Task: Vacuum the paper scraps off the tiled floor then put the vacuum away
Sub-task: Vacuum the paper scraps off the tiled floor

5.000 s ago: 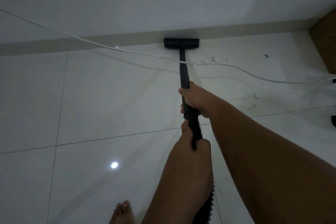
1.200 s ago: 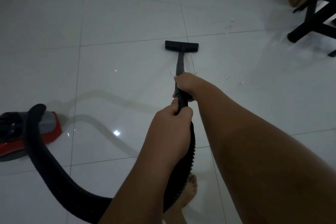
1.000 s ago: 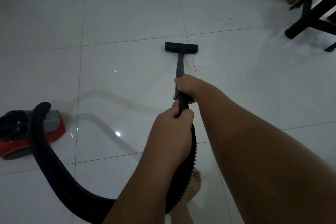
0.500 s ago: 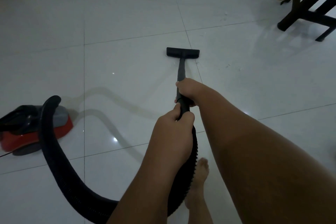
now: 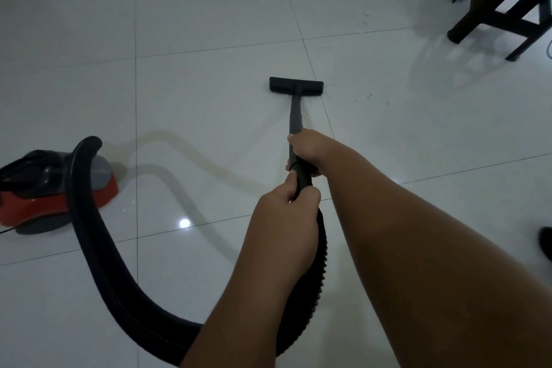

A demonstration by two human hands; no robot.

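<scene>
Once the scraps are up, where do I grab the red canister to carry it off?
Likely the dark hump on top of the canister, from above: it sits flat on the floor with broad red sides, and the hose arches up at its grey end, so reach in clear of that.

We can read no text, label, brand or number here; the red vacuum body [image 5: 38, 197] at nine o'clock shows us no legible marking.
</scene>
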